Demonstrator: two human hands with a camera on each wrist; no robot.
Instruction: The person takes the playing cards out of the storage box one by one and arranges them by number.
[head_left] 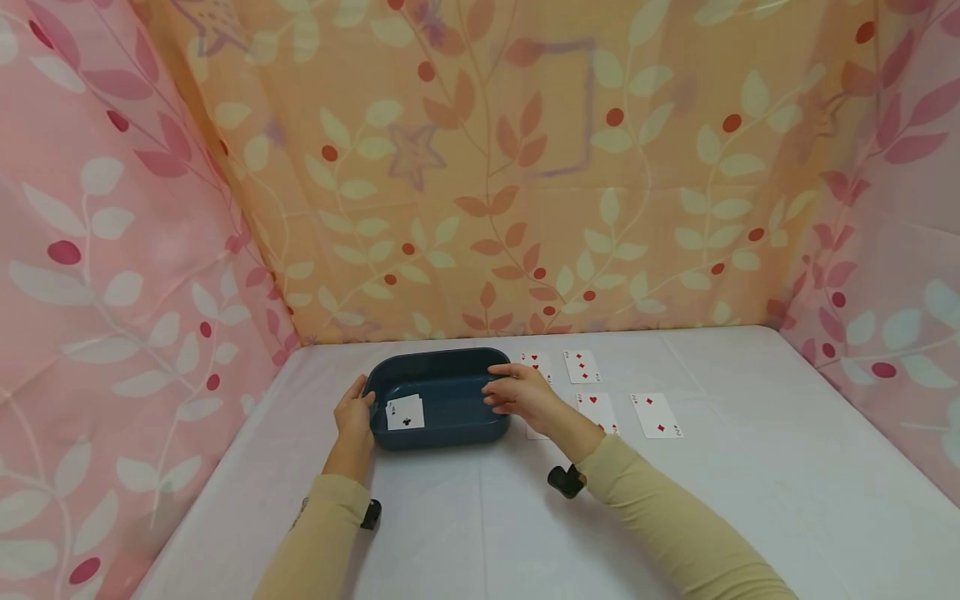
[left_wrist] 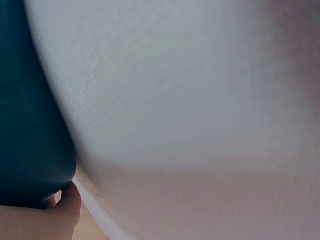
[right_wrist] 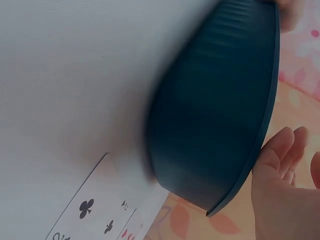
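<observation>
Nearest the lens: right sleeve [head_left: 675, 517] and left sleeve [head_left: 315, 537], both beige, with a small black wrist device [head_left: 566, 481] at each cuff. Blue tray [head_left: 461, 404] lies between the two hands. Left hand [head_left: 352, 417] pinches the tray's left end, thumb at the rim, fingers along the outer wall. Right hand [head_left: 528, 398]: fingers extended at the right rim, slightly spread, thumb held apart; firm contact cannot be told. Inside the tray, close to the left thumb, overlapping club cards [head_left: 406, 412]; the blue floor runs from these toward the right fingers. Beyond the right knuckles, a partly covered hearts card [head_left: 535, 363]; just right of it, the three of diamonds [head_left: 582, 367]. A second hearts card [head_left: 594, 407] sits behind the right wrist, partly hidden; the two of diamonds [head_left: 657, 416] is farther right, apart from the hand. Right wrist view: a clubs card [right_wrist: 90, 220] near the tray's foot. Room: white tablecloth [head_left: 457, 533] stretches from the left hand to the left edge and between the forearms; beyond the tray, a narrow strip before the orange curtain [head_left: 487, 192].
</observation>
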